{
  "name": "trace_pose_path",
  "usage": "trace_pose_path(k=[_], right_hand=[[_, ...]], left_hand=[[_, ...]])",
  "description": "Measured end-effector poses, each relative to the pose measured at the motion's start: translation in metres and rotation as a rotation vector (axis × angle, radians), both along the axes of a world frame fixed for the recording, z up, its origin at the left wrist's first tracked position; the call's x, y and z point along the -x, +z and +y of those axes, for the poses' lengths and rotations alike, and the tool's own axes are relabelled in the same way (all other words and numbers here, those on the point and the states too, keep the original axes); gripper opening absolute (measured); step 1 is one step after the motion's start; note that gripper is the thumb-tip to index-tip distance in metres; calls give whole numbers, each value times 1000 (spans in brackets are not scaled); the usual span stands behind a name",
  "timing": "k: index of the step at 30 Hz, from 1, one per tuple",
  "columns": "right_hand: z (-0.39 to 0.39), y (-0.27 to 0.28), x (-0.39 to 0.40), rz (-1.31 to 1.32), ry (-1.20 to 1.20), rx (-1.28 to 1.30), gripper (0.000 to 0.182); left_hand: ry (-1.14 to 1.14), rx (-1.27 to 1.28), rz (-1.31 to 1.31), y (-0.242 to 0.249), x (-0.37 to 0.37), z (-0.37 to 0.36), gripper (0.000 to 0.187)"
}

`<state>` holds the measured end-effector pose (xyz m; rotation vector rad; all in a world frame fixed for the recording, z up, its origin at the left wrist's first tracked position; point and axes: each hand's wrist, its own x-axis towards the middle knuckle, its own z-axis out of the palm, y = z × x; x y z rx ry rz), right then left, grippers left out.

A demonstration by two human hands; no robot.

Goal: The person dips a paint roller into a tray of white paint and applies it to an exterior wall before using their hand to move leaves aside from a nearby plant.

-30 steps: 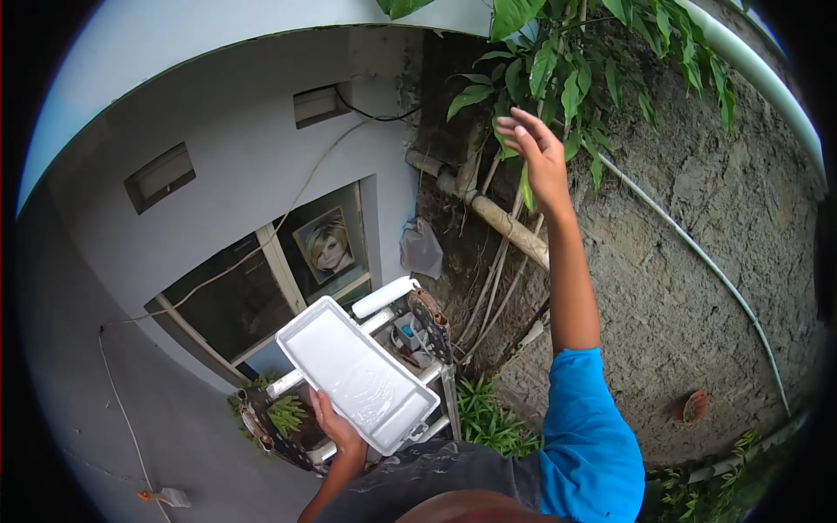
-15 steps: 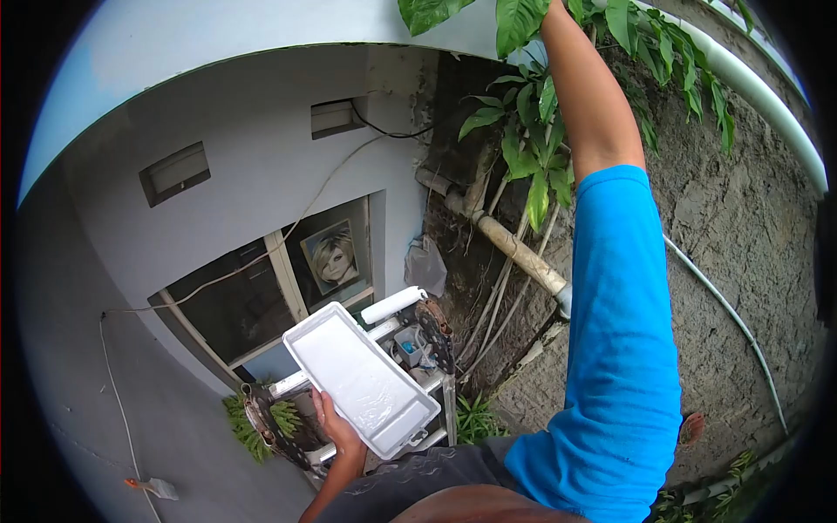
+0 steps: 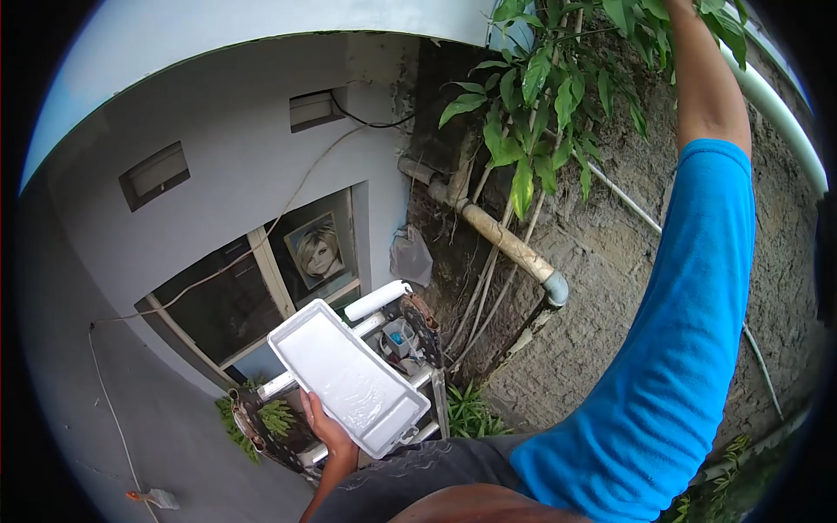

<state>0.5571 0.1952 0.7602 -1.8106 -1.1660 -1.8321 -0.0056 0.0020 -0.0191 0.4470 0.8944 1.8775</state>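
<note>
My left hand (image 3: 329,429) grips the near left edge of a pale paint tray (image 3: 418,408), thumb over the rim. Wet white paint (image 3: 344,370) covers the tray's floor. Just beyond the tray's far right side lies a white paint roller (image 3: 377,300). My right arm (image 3: 711,105), in a blue sleeve (image 3: 689,340), stretches up to the top right. The right hand itself is past the frame's top edge, near green leaves (image 3: 623,17), so its fingers do not show.
Below the tray stands a ladder (image 3: 279,386) with a small container (image 3: 398,336) near its top. A window (image 3: 253,288) is set in the grey wall. Pipes (image 3: 506,235) and leafy stems run along the rough wall at right. A paintbrush (image 3: 157,499) is at lower left.
My right arm has swung to the right, away from the hanging leaves that it covered. The view has shifted slightly, and the tray stays in my left hand.
</note>
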Motion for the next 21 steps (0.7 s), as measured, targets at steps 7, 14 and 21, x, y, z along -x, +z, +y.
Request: trace_pose_path(k=[7,14,21], right_hand=[[-40,-78,-22,398,165,61,70],[15,-88,-78,109,136,5,51],[53,-93,-173,-131,332,34,31]], left_hand=[[-4,1,21,-8,2,3,53],[12,11,54,-11,4,4,52],[25,14,65,0,0,1,51]])
